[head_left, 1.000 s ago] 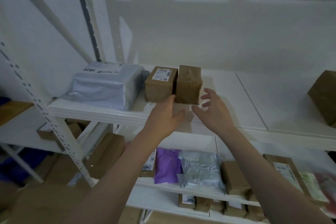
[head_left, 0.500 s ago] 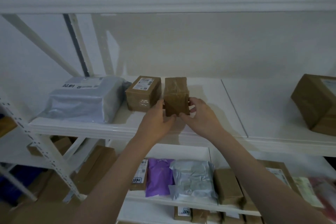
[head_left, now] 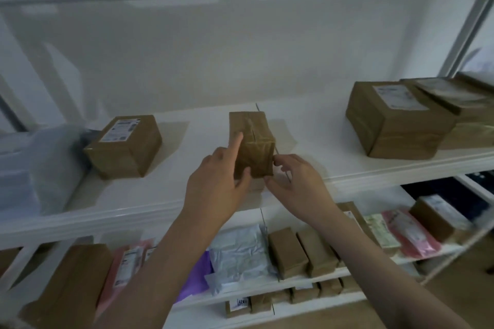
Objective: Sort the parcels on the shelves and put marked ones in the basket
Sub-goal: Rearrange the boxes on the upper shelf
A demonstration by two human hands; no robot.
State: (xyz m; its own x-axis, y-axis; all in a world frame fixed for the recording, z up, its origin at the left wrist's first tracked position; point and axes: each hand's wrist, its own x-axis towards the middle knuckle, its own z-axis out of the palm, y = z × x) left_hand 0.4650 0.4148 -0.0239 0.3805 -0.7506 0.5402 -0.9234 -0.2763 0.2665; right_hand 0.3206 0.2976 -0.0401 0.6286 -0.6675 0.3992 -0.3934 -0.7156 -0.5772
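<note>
— At the middle of the frame, on the white shelf (head_left: 307, 125), what is being handled?

— A small brown taped box (head_left: 252, 141). The left hand (head_left: 216, 184) clasps its near left side, index finger stretched up along the face; the right hand (head_left: 294, 181) pinches its lower right corner with fingertips. Both are closed on it.

— Which step would you call this?

— Checking, I judge: the parcel is being held to look for a mark. No label shows on the faces turned to the camera, only crossed tape, glossy and a bit wrinkled.

— And next?

— Probably turning it to see the hidden sides, then either setting it back or carrying it to the basket, which is not in view.

— Anything near it?

— A labelled box (head_left: 124, 145) sits apart at centre left, and a larger box (head_left: 398, 120) at the right of the same shelf. More parcels crowd the lower shelf (head_left: 307, 279), too blurred to read.
</note>
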